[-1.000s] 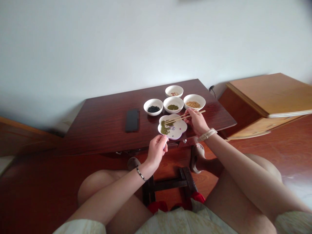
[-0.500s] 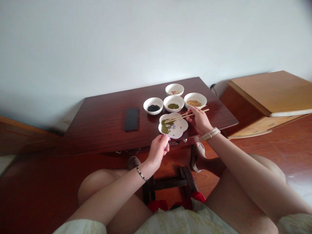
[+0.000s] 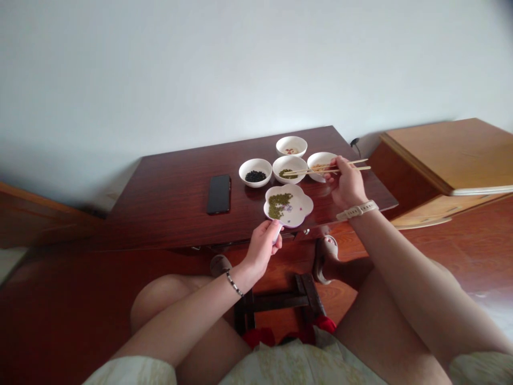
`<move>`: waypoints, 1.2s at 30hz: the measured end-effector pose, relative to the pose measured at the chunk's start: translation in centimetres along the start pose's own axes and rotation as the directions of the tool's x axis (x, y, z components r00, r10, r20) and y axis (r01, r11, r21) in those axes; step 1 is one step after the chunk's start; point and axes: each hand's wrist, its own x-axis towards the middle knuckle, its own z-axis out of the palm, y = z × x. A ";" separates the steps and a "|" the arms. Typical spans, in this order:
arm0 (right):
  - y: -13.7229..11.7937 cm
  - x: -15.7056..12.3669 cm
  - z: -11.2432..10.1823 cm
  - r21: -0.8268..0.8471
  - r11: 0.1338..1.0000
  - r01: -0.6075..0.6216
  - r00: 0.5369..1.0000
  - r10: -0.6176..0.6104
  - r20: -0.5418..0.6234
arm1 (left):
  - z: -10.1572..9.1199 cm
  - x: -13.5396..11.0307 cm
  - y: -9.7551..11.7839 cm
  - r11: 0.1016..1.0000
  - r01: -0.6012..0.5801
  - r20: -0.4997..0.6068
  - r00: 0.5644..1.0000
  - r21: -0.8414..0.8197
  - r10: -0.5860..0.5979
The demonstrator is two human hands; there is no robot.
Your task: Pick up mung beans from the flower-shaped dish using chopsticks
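Observation:
My left hand point(image 3: 264, 244) is closed round the handle of a white flower-shaped plate point(image 3: 300, 206) with a purple rim. Green beans point(image 3: 278, 206) lie on the plate's left side. In my right hand point(image 3: 345, 181) is a pair of chopsticks point(image 3: 347, 169), whose tips are over the middle bowl point(image 3: 278, 175) holding more green beans. Whether a bean is between the tips is too small to tell. Around it stand a bowl point(image 3: 245, 179) of black beans, a bowl point(image 3: 281, 145) with a few reddish and pale bits, and a bowl point(image 3: 315, 159) of yellowish beans, partly behind my right hand.
A black phone point(image 3: 218, 194) lies on the dark wooden table point(image 3: 176, 187), left of the bowls. To the right stands a light wooden cabinet point(image 3: 444, 152). The table's far edge is close to the wall point(image 3: 224, 69). A dark stool frame point(image 3: 276, 303) is below, between my legs.
My right hand has moved up and to the right, bringing the chopstick tips from the green beans on the plate to over the middle bowl. My left hand still holds the plate.

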 end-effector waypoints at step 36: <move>1.1 -2.8 -2.1 -0.222 0.974 -0.048 0.978 0.091 0.188 | 0.5 -0.1 0.2 1.000 0.023 0.011 1.000 0.015 -0.023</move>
